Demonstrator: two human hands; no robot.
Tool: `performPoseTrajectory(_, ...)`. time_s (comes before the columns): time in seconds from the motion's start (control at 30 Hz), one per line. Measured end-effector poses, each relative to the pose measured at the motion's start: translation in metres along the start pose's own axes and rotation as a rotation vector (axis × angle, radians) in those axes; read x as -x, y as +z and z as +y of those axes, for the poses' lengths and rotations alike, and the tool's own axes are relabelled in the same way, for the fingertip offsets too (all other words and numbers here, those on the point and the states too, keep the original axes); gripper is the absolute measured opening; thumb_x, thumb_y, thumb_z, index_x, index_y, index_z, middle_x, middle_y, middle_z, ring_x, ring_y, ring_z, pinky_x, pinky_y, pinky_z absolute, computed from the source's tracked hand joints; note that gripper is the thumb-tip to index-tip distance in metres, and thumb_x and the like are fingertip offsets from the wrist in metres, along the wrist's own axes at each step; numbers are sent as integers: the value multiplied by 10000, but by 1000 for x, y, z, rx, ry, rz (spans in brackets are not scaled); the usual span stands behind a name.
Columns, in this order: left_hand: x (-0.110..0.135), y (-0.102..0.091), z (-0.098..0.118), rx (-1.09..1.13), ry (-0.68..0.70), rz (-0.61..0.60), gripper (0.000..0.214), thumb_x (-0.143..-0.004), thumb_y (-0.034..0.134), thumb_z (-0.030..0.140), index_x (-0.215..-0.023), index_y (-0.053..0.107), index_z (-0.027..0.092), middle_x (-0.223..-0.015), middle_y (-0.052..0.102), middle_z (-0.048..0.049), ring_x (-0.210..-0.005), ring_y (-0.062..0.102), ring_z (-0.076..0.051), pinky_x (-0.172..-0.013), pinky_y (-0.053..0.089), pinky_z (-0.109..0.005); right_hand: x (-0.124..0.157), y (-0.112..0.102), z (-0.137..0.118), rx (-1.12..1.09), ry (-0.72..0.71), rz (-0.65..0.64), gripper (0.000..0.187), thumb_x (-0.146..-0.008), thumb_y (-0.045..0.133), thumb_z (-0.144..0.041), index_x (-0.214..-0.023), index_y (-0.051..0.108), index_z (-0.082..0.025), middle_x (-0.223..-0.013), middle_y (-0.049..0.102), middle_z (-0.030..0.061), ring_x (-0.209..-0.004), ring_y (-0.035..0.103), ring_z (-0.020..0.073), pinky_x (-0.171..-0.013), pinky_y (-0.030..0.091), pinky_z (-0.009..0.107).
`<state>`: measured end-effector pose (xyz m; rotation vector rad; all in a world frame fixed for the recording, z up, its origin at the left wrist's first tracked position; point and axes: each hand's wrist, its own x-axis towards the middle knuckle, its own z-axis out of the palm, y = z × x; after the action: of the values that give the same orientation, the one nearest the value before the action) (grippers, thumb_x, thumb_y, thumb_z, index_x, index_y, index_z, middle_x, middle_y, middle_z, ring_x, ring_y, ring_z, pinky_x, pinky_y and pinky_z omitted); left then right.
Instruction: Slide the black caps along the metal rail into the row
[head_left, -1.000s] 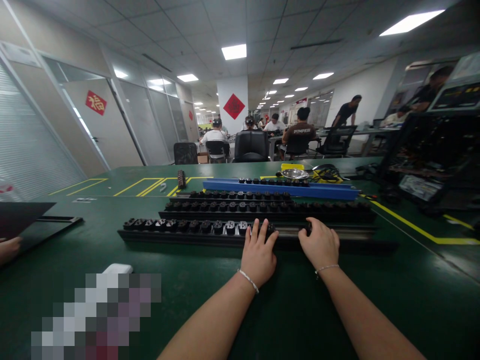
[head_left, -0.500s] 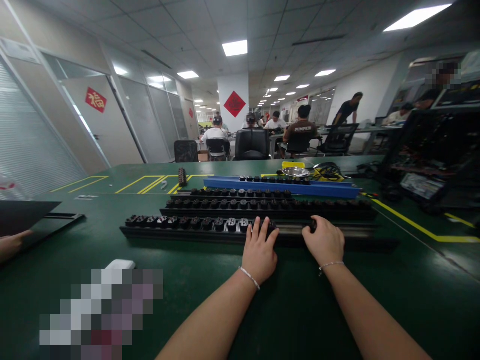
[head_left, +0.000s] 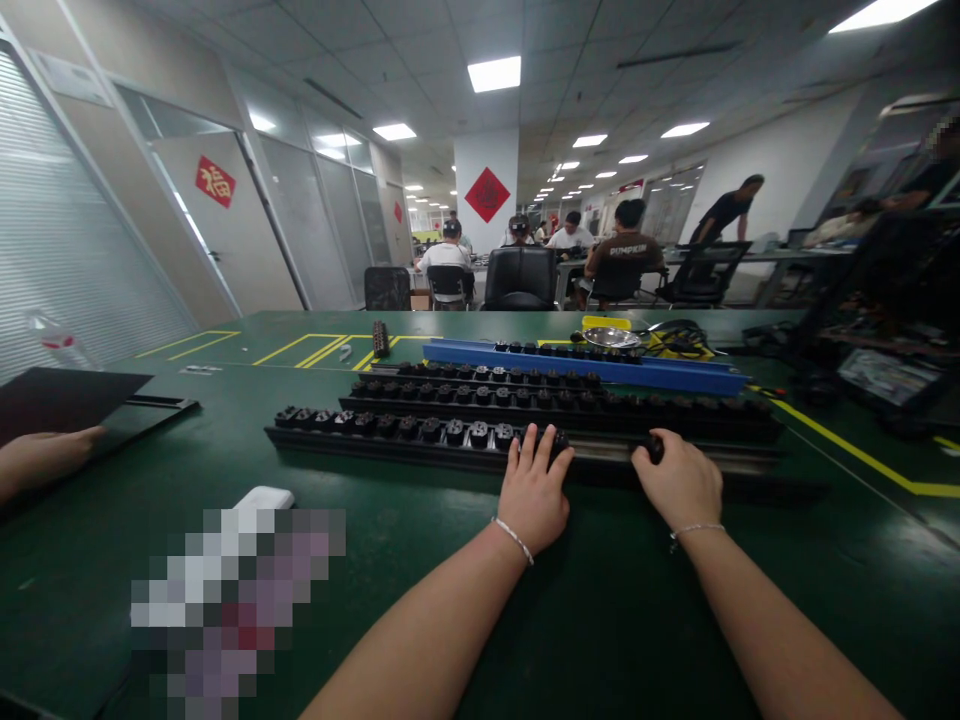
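In front of me lies a long black rail [head_left: 390,453] with a row of small black socket-like modules [head_left: 430,429] along its left part. My left hand [head_left: 534,495] rests on the right end of that row, fingers spread over the last modules and partly hiding them. Further right, my right hand [head_left: 681,482] pinches a single black socket-like module [head_left: 655,447] at the rail, mostly covered by the fingers. A bare stretch of rail shows between my hands.
Behind are other black rails with modules [head_left: 480,397] and a blue rail [head_left: 660,374]. A metal bowl [head_left: 613,337] and cables [head_left: 679,338] sit beyond. At left, another person's hand [head_left: 56,460] touches a dark panel [head_left: 71,400]. A blurred white item [head_left: 262,500] lies front left.
My view has turned slightly left, so the scene sits further right. Both hands keep about the same places on the rail, the right one still pinching the module.
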<state>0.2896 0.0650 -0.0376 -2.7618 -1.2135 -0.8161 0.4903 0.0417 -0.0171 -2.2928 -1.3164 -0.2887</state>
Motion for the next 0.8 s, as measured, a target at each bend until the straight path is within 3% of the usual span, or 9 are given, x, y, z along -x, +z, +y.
performPoseTrajectory(0.8, 0, -1, 1, 6, -11, -9, 582, -742, 513, 174, -1312, 419, 243, -1519, 210, -46, -1408, 32, -278, -1134, 131, -529, 0, 4, 4, -51, -4, 38, 440, -799, 367, -365, -1124, 564, -143, -1031, 638, 126, -983, 553, 264, -867, 387, 408)
